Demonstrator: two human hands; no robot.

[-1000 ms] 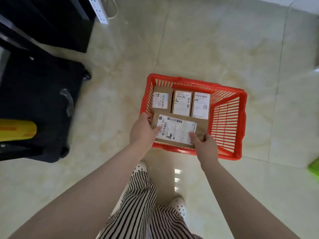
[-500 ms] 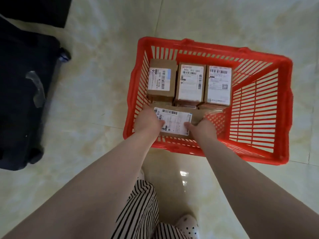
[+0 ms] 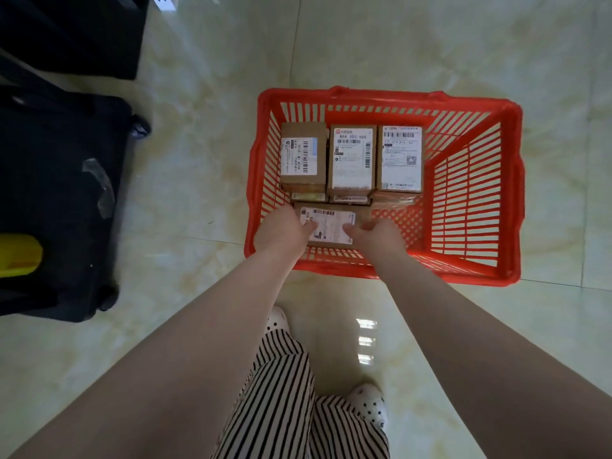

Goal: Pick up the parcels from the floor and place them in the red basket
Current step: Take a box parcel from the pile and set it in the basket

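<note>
1. Since the earlier frame, both your hands have gone lower into the red basket (image 3: 510,193), and the parcel between them now sits deep near the basket's bottom; one second ago it was at the height of the near rim.

2. Your left hand (image 3: 281,231) closes its grip on the left end of the flat parcel (image 3: 331,223), and your right hand (image 3: 374,235) does the same on the right end. The thumbs lie on the white label; the other fingers are hidden under the box.

3. This parcel is at the 6 o'clock side of the basket, just beside the near wall. At 12 o'clock from it stand three labelled boxes (image 3: 352,157) in a row, and more boxes seem to lie under them.

4. I judge the step in hand is the setting down. Keep the parcel level and lower it until it lies flat on the mesh bottom; do not let it drop.

5. Slide your fingers out sideways, toward 9 o'clock and 3 o'clock, so that the far edge does not push the row of boxes.

6. The 3 o'clock part of the basket has free space, so the next parcels can go there.

7. No other parcel shows on the floor (image 3: 198,160) in this view. The black suitcase (image 3: 59,193) at 9 o'clock stands well apart from the basket, so you may need to turn and look around.
</note>
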